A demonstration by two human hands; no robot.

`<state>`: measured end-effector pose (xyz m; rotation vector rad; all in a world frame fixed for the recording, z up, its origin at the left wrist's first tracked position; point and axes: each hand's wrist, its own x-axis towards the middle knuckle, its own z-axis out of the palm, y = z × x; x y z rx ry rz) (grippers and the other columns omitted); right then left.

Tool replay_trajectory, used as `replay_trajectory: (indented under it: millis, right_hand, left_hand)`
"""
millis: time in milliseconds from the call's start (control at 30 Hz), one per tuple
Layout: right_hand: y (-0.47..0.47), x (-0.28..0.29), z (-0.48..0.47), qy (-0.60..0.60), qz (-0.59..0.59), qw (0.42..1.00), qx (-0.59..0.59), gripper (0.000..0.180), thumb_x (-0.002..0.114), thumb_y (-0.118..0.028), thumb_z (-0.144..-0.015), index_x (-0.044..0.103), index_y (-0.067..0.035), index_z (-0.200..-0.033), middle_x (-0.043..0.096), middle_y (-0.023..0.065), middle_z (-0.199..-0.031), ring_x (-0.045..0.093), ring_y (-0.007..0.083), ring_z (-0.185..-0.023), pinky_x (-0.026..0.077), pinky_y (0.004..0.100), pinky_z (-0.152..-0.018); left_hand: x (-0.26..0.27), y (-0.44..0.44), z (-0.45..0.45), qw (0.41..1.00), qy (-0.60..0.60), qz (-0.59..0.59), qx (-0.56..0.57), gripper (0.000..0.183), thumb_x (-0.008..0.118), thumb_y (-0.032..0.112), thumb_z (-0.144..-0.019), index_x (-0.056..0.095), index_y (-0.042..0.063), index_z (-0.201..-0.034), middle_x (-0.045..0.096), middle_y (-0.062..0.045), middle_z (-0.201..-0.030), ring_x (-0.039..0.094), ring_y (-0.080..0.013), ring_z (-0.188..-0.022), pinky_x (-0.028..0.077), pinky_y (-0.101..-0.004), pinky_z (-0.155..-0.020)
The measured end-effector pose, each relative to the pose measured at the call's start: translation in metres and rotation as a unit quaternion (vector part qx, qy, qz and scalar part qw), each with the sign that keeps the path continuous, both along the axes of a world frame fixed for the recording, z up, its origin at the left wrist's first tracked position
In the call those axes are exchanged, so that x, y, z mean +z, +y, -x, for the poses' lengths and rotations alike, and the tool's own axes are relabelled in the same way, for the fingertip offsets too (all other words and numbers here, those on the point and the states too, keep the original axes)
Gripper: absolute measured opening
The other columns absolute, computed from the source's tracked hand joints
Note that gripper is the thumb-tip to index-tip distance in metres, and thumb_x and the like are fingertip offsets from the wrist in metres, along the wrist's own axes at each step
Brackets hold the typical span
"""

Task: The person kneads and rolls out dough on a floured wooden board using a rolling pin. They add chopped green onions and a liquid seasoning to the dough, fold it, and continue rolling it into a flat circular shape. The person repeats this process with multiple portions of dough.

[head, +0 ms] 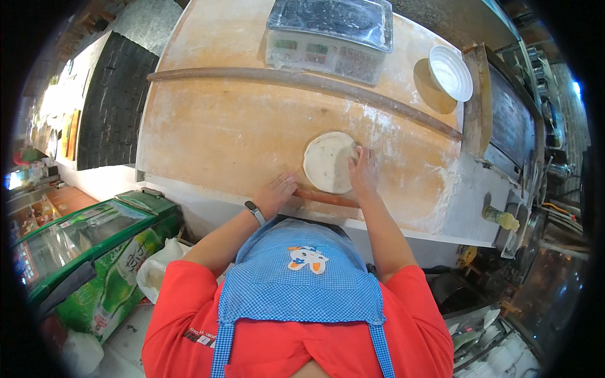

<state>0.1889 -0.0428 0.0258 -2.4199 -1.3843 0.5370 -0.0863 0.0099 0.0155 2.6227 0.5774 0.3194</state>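
Note:
A flat round of pale dough (329, 162) lies on the floured wooden board (227, 127) before me. At its right edge my right hand (365, 172) pinches the rim, thumb on top. A short reddish-brown rolling pin (327, 198) rests between the dough and the board's near edge. My left hand (278, 193) lies over the pin's left end, fingers pointing away from me. Whether those fingers curl around the pin is hidden. The pin's right end reaches to my right wrist.
A long wooden rolling pin (302, 80) crosses the board. Beyond it stands a clear plastic container (326, 54) with a dark lid (331, 21). A white bowl (451, 73) sits far right. Loose flour (446, 189) covers the right side. A green-framed glass-topped cooler (94, 236) stands left.

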Motion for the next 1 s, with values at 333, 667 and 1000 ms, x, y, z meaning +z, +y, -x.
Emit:
replay_trajectory:
  millis: [333, 667, 1000]
  right_hand:
    - [-0.027, -0.010, 0.023, -0.107, -0.116, 0.983, 0.090, 0.059, 0.057, -0.019, -0.083, 0.037, 0.001, -0.134, 0.035, 0.0204, -0.142, 0.030, 0.0426, -0.132, 0.026, 0.0503, -0.109]
    - [0.005, -0.019, -0.006, -0.118, -0.155, 0.979, 0.053, 0.066, 0.054, -0.025, -0.085, 0.030, 0.009, -0.136, 0.029, 0.0311, -0.142, 0.028, 0.0475, -0.131, 0.024, 0.0514, -0.109]
    - [0.041, -0.015, -0.038, -0.150, -0.106, 0.981, 0.066, 0.068, 0.052, -0.030, -0.086, 0.029, 0.008, -0.138, 0.027, 0.0259, -0.145, 0.025, 0.0429, -0.134, 0.021, 0.0498, -0.111]
  left_hand:
    - [0.005, 0.071, -0.031, 0.996, 0.060, 0.041, 0.052, 0.062, 0.058, 0.022, -0.084, 0.033, 0.000, -0.137, 0.034, -0.022, -0.143, 0.027, -0.0385, -0.135, 0.024, -0.0472, -0.110]
    - [-0.010, 0.101, -0.079, 0.980, 0.039, 0.052, 0.189, 0.085, 0.060, 0.036, -0.081, 0.019, -0.010, -0.140, 0.020, -0.029, -0.147, 0.019, -0.0424, -0.137, 0.018, -0.0482, -0.113]
    - [0.001, 0.140, -0.124, 0.949, 0.008, -0.013, 0.315, 0.081, 0.054, 0.038, -0.085, 0.018, -0.008, -0.142, 0.019, -0.028, -0.148, 0.018, -0.0401, -0.138, 0.014, -0.0499, -0.113]
